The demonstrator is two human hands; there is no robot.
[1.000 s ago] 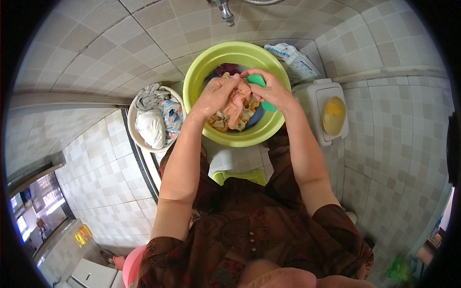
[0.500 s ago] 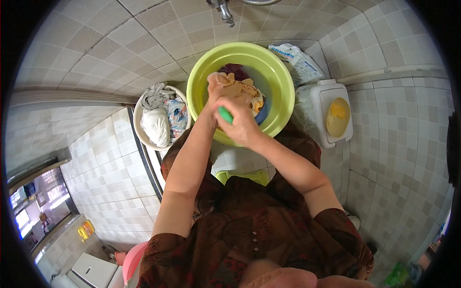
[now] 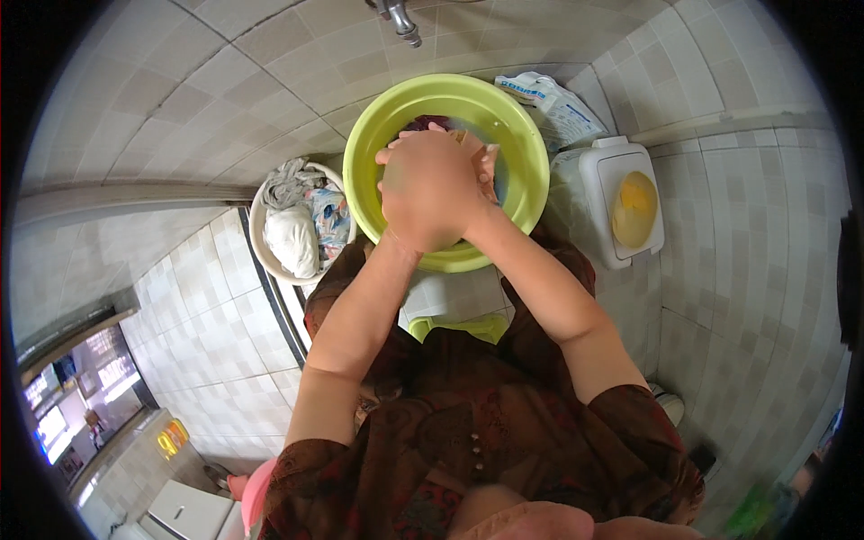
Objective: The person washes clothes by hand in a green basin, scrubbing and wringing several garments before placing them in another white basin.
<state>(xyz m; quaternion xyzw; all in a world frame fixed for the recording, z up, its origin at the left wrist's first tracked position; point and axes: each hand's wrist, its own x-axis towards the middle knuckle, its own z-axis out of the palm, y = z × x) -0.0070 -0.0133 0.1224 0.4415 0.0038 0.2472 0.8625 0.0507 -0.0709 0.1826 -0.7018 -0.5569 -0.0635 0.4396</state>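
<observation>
Over a yellow-green basin point(image 3: 358, 193), my left hand point(image 3: 407, 202) and my right hand point(image 3: 466, 200) are close together, their outlines merging in a smooth blur. A few fingertips show at the far and left side of the blur, but the grip of either hand is hidden. Past the hands, dark red cloth point(image 3: 427, 121) lies in the basin. A pale peach edge beside my right hand may be cloth or fingers. The green object seen earlier is out of sight.
Left of the basin stands a pale tub point(image 3: 261, 245) of laundry. At right are a white lidded bin point(image 3: 601, 202) with a yellow oval thing point(image 3: 634, 211) on top and a white printed bag point(image 3: 556, 112). A metal tap point(image 3: 400, 22) juts from the wall beyond.
My hands have come together over the basin. The green thing in my right hand and most of the tan patterned cloth have gone from sight. The whole view has shifted slightly.
</observation>
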